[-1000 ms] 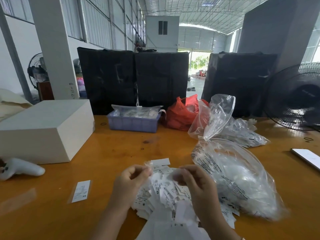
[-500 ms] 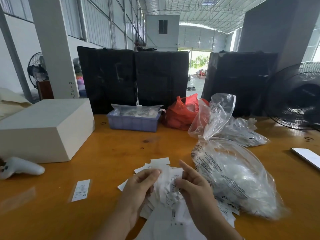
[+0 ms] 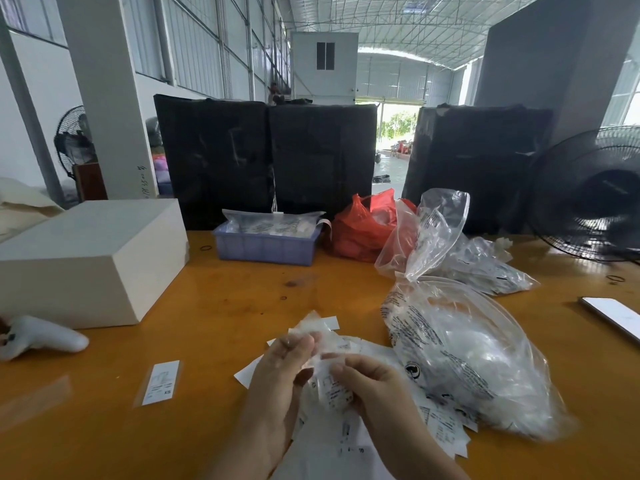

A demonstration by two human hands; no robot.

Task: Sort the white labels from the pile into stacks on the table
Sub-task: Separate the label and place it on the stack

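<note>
You're gripping white labels [image 3: 334, 389] in both hands, left hand [image 3: 280, 372] and right hand [image 3: 372, 386], peeling one free, probably bound for the lone label [image 3: 161, 382] on the counter [image 3: 104, 431].

The lone label [image 3: 160, 382] lying on the table [image 3: 104, 427] reads "XS"; other print is illegible.

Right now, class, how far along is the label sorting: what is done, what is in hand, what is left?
Done: barely anything; one label lies alone on the table, with no stack visible. In hand: the left hand and right hand both pinch labels lifted above the pile. Left: the pile under the hands, still loose and unsorted.
</note>
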